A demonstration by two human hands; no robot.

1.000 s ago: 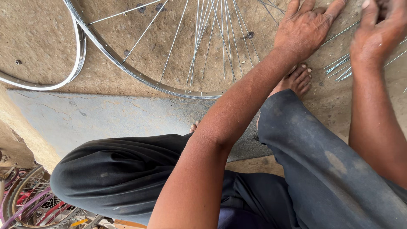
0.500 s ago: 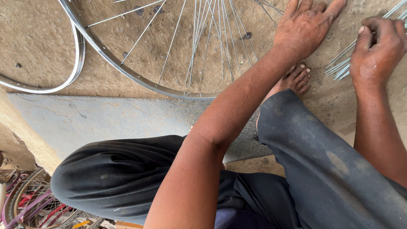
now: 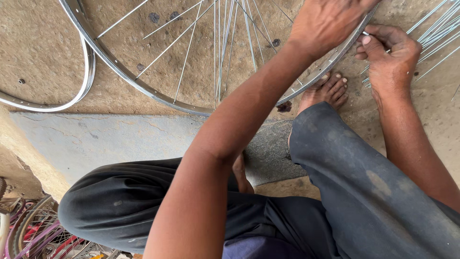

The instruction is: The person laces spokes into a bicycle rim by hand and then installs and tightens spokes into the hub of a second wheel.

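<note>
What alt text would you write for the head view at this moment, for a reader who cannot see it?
Seen from above, a seated person's left hand rests on the rim of a spoked bicycle wheel lying on the ground, while the right hand pinches a thin metal spoke at the rim. Loose spokes lie to the right, a bare second rim to the left.

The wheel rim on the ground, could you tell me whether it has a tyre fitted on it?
No, the wheel rim is bare metal with its spoke holes showing, and the left hand rests on it.
</note>
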